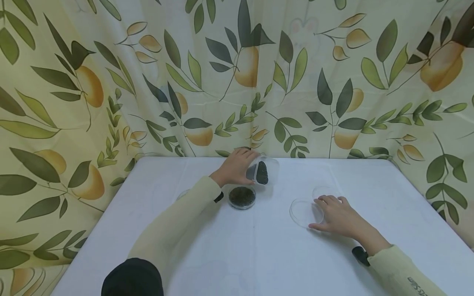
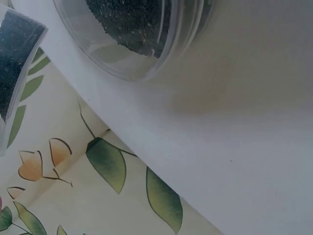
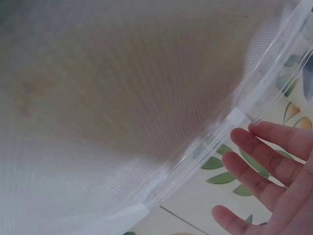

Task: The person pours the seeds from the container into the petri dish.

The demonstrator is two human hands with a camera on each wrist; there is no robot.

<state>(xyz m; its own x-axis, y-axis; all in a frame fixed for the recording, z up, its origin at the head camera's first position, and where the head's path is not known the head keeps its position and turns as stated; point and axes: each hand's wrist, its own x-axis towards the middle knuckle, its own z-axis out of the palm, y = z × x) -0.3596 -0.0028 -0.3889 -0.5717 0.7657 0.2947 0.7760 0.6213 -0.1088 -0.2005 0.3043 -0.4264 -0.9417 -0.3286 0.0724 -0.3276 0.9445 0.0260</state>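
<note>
My left hand point(image 1: 237, 166) grips a clear plastic tub point(image 1: 268, 167) of dark, fine grains, tilted on its side above the far part of the table. Just below it on the tabletop is a round clear dish point(image 1: 242, 197) of dark grains, whose wall and grains also fill the top of the left wrist view. A corner of the tub point(image 2: 17, 63) shows there at the left. My right hand point(image 1: 338, 218) is at the right side of a clear round dish point(image 1: 301, 211), fingers spread and fairly straight, fingertips point(image 3: 239, 134) right at its rim.
Behind the right dish lies another clear round piece point(image 1: 324, 191). A clear rim point(image 1: 182, 194) peeks out left of my left forearm. The white-covered table point(image 1: 237, 255) ends at a leaf-and-fruit patterned curtain point(image 1: 237, 102).
</note>
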